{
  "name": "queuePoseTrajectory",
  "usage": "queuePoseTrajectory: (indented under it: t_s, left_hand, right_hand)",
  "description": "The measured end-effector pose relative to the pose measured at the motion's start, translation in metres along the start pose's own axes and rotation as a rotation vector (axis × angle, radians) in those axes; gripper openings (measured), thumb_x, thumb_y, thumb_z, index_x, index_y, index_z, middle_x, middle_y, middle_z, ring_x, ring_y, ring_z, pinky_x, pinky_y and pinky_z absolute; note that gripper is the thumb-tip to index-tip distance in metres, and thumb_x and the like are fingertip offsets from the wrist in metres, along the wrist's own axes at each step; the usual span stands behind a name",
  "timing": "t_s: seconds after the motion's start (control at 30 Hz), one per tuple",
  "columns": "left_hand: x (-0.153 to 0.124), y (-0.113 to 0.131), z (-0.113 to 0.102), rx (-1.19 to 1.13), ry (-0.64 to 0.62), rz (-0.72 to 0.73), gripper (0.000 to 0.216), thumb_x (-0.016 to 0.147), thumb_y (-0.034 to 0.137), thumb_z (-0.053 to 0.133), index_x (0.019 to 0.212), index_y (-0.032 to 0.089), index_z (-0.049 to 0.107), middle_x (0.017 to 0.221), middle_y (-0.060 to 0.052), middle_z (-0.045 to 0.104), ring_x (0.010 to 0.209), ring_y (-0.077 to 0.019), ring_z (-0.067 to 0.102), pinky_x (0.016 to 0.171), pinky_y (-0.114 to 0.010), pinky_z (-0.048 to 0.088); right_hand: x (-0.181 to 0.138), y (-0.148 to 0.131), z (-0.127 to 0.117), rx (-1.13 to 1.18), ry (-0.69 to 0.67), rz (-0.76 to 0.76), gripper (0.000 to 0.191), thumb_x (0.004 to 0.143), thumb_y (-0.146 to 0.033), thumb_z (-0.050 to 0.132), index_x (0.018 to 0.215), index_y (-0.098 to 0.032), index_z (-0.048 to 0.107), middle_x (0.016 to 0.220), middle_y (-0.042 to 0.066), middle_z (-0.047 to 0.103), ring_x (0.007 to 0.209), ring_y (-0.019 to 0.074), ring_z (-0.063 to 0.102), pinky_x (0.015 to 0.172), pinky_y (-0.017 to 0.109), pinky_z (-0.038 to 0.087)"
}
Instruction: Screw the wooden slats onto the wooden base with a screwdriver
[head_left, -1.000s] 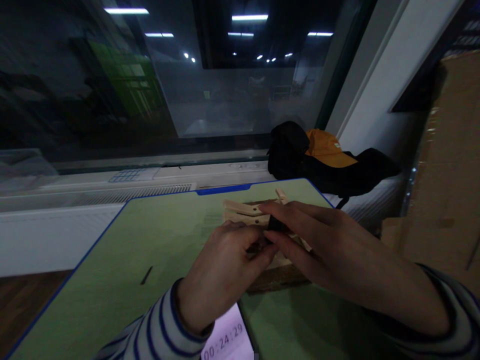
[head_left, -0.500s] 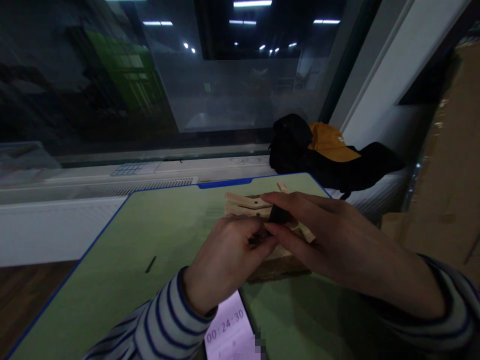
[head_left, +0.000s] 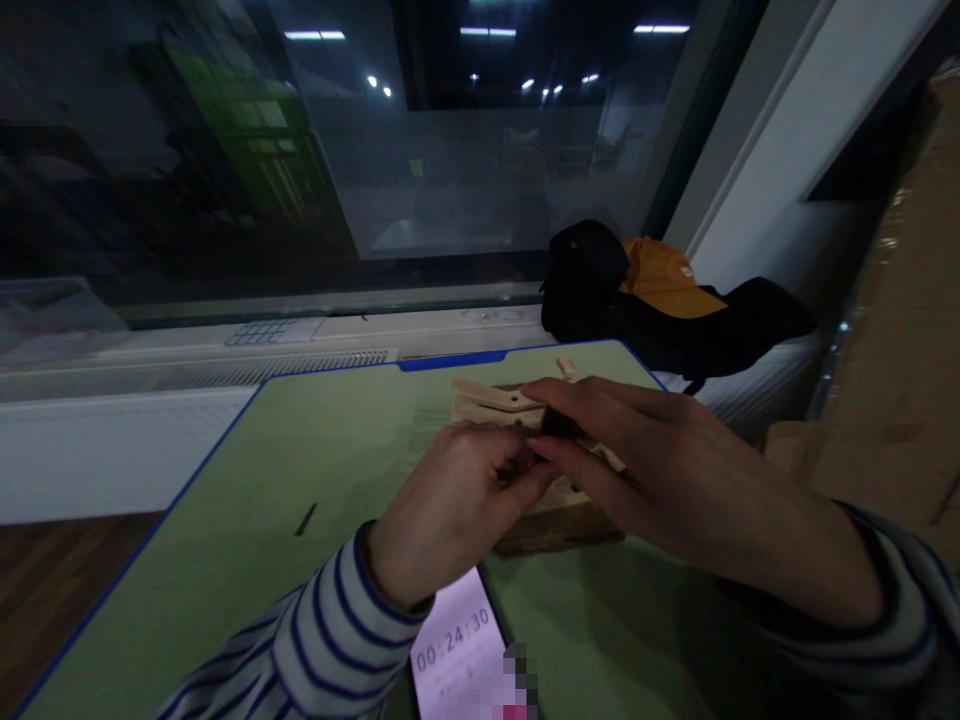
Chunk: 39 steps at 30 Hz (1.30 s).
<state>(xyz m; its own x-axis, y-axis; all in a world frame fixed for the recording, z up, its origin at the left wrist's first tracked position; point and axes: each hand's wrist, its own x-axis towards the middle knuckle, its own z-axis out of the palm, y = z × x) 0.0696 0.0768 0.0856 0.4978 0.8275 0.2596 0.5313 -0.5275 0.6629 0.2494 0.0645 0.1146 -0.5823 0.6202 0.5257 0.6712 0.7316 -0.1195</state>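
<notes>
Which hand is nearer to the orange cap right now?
Right. The right hand, pinching a black piece, is below the orange cap in view; the left hand is farther off, lower and to the cap's left.

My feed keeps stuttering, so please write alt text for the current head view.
The right hand holds a small black object over pale wooden pieces, with the left hand close beside it. Nearer the camera, a lit pale screen reads 00:24:30 on a green, blue-edged tabletop; an orange fabric cap sits beyond.
</notes>
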Motion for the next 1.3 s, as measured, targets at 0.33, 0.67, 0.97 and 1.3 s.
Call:
queuePoseTrajectory:
  t_s: [0.33, 0.67, 0.97, 1.3]
  left_hand:
    - [0.0025, -0.0013, -0.0007, -0.024, 0.000, 0.000, 0.016, 0.086, 0.024, 0.060, 0.076, 0.015, 0.070, 0.073, 0.000, 0.072, 0.066, -0.0134, 0.065, 0.060, -0.024, 0.043]
    - [0.0025, 0.0039, -0.0023, -0.021, 0.002, -0.009, 0.017, 0.084, 0.021, 0.061, 0.072, 0.014, 0.069, 0.067, 0.000, 0.070, 0.062, -0.0135, 0.064, 0.056, -0.023, 0.043]
    - [0.0023, 0.0034, -0.0013, -0.010, 0.052, -0.002, 0.014, 0.082, 0.026, 0.066, 0.075, 0.015, 0.070, 0.072, 0.000, 0.072, 0.065, -0.0137, 0.066, 0.057, -0.023, 0.042]
    - [0.0008, -0.0028, -0.0001, -0.008, 0.037, 0.003, 0.017, 0.086, 0.027, 0.062, 0.075, 0.015, 0.069, 0.071, 0.001, 0.071, 0.065, -0.0121, 0.065, 0.058, -0.022, 0.042]
  right_hand:
    - [0.0001, 0.0007, 0.0016, -0.077, 0.045, -0.055, 0.036, 0.092, -0.024, 0.052, 0.124, -0.008, 0.050, 0.108, 0.011, 0.068, 0.091, 0.0158, 0.067, 0.080, 0.026, 0.054]
    - [-0.0035, 0.0044, 0.0024, -0.089, 0.044, -0.060, 0.037, 0.093, -0.028, 0.050, 0.127, -0.013, 0.047, 0.111, 0.008, 0.066, 0.095, 0.0144, 0.064, 0.086, 0.024, 0.052]
    - [-0.0027, 0.0048, 0.0016, -0.086, 0.043, -0.058, 0.038, 0.093, -0.027, 0.051, 0.128, -0.013, 0.047, 0.111, 0.008, 0.067, 0.093, 0.0135, 0.065, 0.082, 0.022, 0.053]
    - [0.0002, 0.0017, 0.0014, -0.081, 0.044, -0.039, 0.036, 0.093, -0.027, 0.050, 0.126, -0.014, 0.049, 0.106, 0.010, 0.069, 0.088, 0.0182, 0.068, 0.074, 0.029, 0.056]
